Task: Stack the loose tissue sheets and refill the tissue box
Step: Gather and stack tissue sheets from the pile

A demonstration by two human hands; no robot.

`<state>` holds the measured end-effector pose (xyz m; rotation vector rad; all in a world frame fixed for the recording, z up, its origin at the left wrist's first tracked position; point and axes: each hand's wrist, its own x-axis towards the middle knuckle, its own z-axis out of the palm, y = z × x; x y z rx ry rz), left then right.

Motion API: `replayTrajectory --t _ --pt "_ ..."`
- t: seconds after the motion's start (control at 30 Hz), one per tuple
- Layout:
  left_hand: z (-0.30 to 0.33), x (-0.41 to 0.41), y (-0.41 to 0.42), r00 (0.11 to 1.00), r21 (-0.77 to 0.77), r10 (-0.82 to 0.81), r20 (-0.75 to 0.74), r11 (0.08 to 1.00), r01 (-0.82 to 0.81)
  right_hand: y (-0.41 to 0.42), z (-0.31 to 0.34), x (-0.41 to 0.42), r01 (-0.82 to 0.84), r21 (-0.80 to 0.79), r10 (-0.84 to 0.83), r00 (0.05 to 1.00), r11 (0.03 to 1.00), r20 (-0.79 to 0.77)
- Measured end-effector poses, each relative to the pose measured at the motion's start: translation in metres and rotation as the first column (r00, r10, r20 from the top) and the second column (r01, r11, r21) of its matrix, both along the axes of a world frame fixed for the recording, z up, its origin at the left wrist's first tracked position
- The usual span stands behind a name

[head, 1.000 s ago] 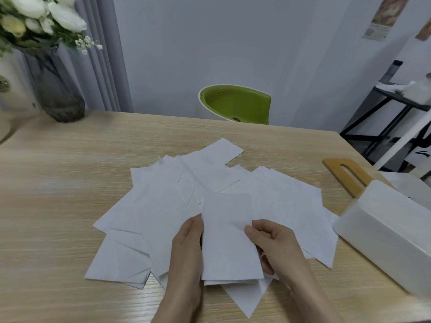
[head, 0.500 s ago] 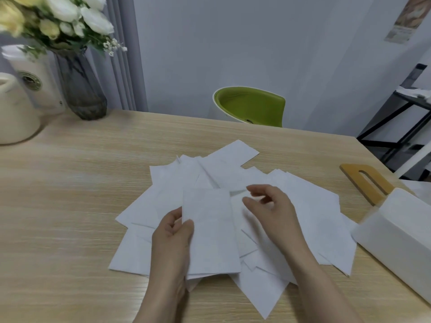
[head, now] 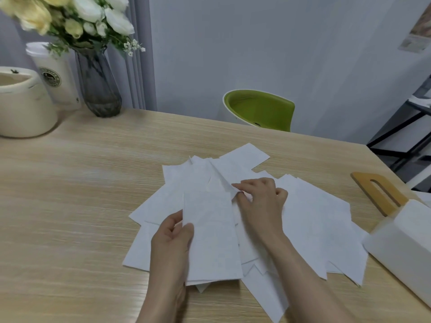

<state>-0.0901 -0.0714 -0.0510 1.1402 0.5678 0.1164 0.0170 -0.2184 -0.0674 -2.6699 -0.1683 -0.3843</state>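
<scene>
On the left, our left hand [head: 172, 238] holds the small stack [head: 211, 234] by its near left edge, thumb on top and fingers under it, much as it did a second ago. What has changed is the other side: our right hand [head: 261, 201] has let go of the stack's right edge and moved up and away over the loose sheets [head: 307, 220], where its fingertips now pinch the raised corner of a sheet [head: 227, 184] just beyond the stack's far right corner, though motion blur leaves it unclear whether one sheet or two are caught. That suggests the next sheet is being gathered and the pile is still mostly unsorted. Far right, the tissue box [head: 401, 250] sits well apart from both hands, its wooden lid [head: 377, 192] lying beside it.
</scene>
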Motion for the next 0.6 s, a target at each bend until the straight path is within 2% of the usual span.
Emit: replayTrajectory --t 0.23,0.4,0.5,0.6 --pt "-0.001 0.000 -0.005 0.998 -0.012 0.064 0.004 0.998 -0.064 -0.024 0.017 -0.019 0.009 0.106 -0.028 0.982 0.994 0.184" --pt "0.001 0.001 -0.015 0.998 -0.024 0.065 0.013 0.998 -0.064 -0.060 0.011 -0.035 0.109 0.156 -0.126 0.986 0.982 0.106" --pt "0.002 0.002 -0.021 0.999 -0.031 0.050 0.021 0.998 -0.050 -0.083 0.009 -0.049 0.157 0.334 -0.180 0.983 0.929 0.039" --pt "0.003 0.004 -0.029 0.999 -0.029 0.030 0.026 0.999 -0.030 -0.097 0.024 -0.066 0.161 0.649 -0.152 0.986 0.744 -0.070"
